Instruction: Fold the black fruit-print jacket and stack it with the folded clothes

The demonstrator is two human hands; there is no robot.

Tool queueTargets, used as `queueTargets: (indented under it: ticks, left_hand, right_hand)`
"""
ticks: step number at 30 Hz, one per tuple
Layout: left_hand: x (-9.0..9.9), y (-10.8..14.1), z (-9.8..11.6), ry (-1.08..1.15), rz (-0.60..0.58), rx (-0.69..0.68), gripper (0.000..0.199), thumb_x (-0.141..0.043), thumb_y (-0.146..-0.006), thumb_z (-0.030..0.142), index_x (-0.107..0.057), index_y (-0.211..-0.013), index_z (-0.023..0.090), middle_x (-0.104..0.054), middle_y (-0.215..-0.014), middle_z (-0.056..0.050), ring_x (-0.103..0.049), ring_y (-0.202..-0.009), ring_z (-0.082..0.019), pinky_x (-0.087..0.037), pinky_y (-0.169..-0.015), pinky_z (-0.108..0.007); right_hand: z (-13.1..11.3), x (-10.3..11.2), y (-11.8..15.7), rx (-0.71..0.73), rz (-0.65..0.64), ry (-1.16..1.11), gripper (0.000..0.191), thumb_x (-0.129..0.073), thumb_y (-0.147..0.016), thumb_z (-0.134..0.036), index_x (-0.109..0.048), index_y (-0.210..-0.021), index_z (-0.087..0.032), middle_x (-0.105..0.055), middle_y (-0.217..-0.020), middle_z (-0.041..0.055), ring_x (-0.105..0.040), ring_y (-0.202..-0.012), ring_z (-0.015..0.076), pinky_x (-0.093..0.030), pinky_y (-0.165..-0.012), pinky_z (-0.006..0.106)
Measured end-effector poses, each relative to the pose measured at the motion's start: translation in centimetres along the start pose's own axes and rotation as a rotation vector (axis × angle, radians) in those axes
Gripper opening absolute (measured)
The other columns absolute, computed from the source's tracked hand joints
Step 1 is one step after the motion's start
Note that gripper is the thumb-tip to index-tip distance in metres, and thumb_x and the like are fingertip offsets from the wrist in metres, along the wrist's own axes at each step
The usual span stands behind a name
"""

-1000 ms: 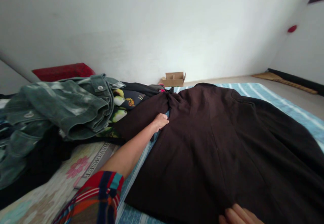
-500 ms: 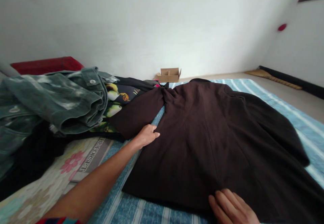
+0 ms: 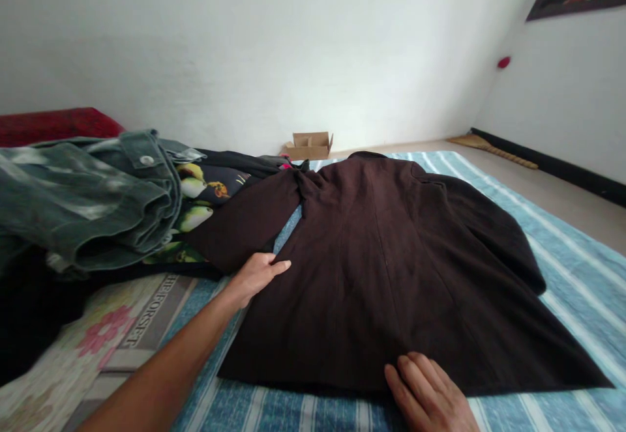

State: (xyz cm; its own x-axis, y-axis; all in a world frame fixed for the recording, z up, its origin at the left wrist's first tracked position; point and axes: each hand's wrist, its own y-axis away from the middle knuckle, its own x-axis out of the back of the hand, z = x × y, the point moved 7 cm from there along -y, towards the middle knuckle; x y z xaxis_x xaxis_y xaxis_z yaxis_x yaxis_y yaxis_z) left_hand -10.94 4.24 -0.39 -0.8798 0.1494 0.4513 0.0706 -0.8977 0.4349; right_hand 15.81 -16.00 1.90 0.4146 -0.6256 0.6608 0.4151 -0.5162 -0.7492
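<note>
A dark brown coat (image 3: pixel 362 275) lies spread on a blue striped bedsheet (image 3: pixel 562 249), its collar end away from me and its hem towards me. My left hand (image 3: pixel 258 277) is at the coat's left side edge, just below the sleeve (image 3: pixel 249 220); its thumb lies over the edge and the other fingers are partly hidden. My right hand (image 3: pixel 428 389) rests on the hem near the middle, fingers lying on the cloth and slightly bent. The right sleeve (image 3: pixel 493 230) lies out to the side, bent at the elbow.
A heap with grey-green denim (image 3: pixel 112 197), black cloth (image 3: pixel 39 315) and a fruit-print fabric (image 3: pixel 193 217) stands at the left, touching the left sleeve. A small open cardboard box (image 3: pixel 309 146) sits by the wall. A floral cover (image 3: pixel 105 328) lies at the lower left.
My view has turned to the right, so the coat and heap sit further left in the picture and the hem's right corner shows. Both hands remain at about the same places on the coat.
</note>
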Motion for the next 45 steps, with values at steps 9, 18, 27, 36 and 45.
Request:
queueTargets:
  ticks: [9,18,27,36,45]
  left_hand:
    - [0.0,1.9,-2.2,0.165,-0.133,0.087,0.033,-0.075,-0.048,0.039,-0.066,-0.07,0.016,-0.071,-0.067,-0.004,-0.067,-0.068,-0.026,-0.052,-0.065,-0.032]
    - [-0.3,2.3,-2.3,0.25,-0.154,0.126,0.036,-0.079,-0.046,0.041,-0.068,-0.072,0.018,-0.073,-0.071,-0.004,-0.069,-0.073,-0.028,-0.054,-0.071,-0.035]
    - [-0.4,1.8,-2.8,0.237,-0.114,0.144,0.04,-0.082,-0.043,0.041,-0.067,-0.073,0.019,-0.072,-0.071,-0.005,-0.069,-0.071,-0.027,-0.055,-0.07,-0.035]
    - [-0.4,1.6,-3.0,0.236,-0.103,0.161,0.061,-0.086,-0.04,0.04,-0.066,-0.09,0.013,-0.073,-0.077,-0.006,-0.069,-0.07,-0.026,-0.056,-0.07,-0.036]
    - [-0.7,1.9,-2.7,0.228,-0.116,0.181,0.052,-0.08,-0.056,0.032,-0.061,-0.099,0.01,-0.072,-0.07,-0.003,-0.068,-0.071,-0.023,-0.054,-0.073,-0.033]
  right_hand:
    - [0.0,-0.4,1.1,0.001,0.009,0.001,0.03,-0.036,-0.088,-0.007,-0.064,-0.091,-0.016,-0.068,-0.08,0.0065,-0.065,-0.075,0.0176,-0.052,-0.064,0.028]
    - [0.5,-0.1,2.1,-0.121,-0.083,-0.217,0.027,-0.042,-0.09,-0.011,-0.059,-0.111,-0.01,-0.066,-0.095,0.0111,-0.063,-0.092,0.0206,-0.055,-0.078,0.032]
    - [4.1,0.8,2.8,-0.421,-0.288,-0.485,0.024,-0.056,-0.086,-0.021,-0.058,-0.11,-0.017,-0.06,-0.103,0.0111,-0.057,-0.098,0.0216,-0.052,-0.082,0.036]
    - [4.0,0.6,1.8,-0.42,-0.364,-0.559,0.016,-0.05,-0.09,-0.017,-0.062,-0.1,-0.017,-0.061,-0.093,0.0084,-0.055,-0.089,0.0196,-0.048,-0.076,0.035]
    - [6.2,-0.2,0.2,-0.54,-0.503,-0.762,0.022,-0.043,-0.093,-0.019,-0.06,-0.079,-0.017,-0.058,-0.076,0.0022,-0.054,-0.073,0.0127,-0.044,-0.067,0.026]
